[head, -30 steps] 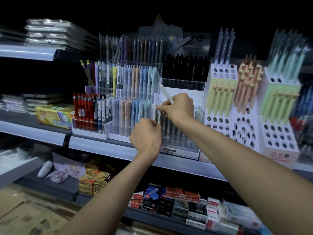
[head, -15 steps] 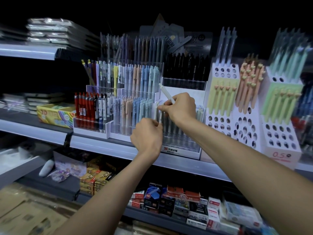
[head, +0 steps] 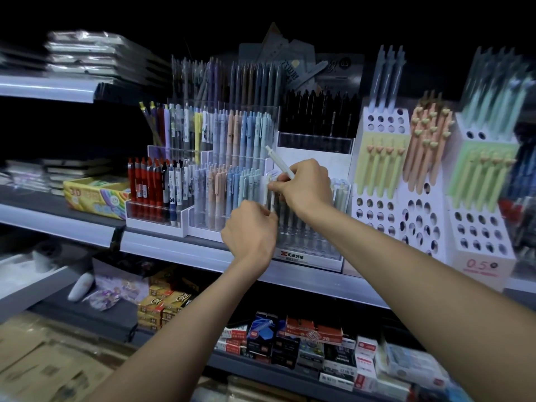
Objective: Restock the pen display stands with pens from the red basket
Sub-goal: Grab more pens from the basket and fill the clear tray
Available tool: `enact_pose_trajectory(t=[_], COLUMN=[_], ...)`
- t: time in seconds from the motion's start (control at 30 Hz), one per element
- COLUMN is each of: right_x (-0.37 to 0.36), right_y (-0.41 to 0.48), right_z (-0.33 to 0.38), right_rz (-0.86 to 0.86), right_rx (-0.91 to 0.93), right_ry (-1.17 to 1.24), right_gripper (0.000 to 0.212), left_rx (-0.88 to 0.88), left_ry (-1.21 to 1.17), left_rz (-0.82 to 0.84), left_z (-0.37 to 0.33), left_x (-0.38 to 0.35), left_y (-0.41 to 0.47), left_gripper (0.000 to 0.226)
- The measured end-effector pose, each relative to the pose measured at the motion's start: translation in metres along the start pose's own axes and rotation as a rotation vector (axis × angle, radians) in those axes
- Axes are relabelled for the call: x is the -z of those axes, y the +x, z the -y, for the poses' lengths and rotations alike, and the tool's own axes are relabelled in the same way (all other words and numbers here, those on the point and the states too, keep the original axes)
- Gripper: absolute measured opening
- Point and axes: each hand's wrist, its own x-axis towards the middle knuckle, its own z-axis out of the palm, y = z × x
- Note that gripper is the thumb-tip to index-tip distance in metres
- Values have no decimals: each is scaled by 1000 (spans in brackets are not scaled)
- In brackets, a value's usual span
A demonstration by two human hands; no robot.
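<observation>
Up on the mid shelf (head: 203,253), clear stand (head: 307,242) holds upright pens; white stand (head: 377,216) just right of it has plenty of free holes. Right hand (head: 307,187) grip is curled round a pale pen (head: 277,161), tilted, top pointing up-left, fingertips also pinching a vertical white pen (head: 269,195) at the clear stand's left edge. Left hand (head: 249,230) is curled just below, can't tell if it's holding anything.

Both forearms bare, stretched forward and up, converging; right hand (head: 304,187) higher, back toward camera, fingers curled round pale pen (head: 277,161); left hand (head: 251,230) just below it, fingers curled inward, grip unclear
</observation>
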Motion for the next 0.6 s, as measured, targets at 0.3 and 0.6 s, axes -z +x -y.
enact_pose_trajectory(t=[0.3, 0.6], right_x=[-1, -3], right_y=[-4, -7], right_z=[-1, 1], right_rz=[-29, -14], right_rx=[-22, -3], right_ry=[2, 18], right_gripper=[27, 23], left_rx=[-7, -26], left_ry=[14, 45], left_rz=[19, 16], left_z=[0, 2], left_x=[-2, 0], left_y=[1, 0], left_gripper=[18, 17])
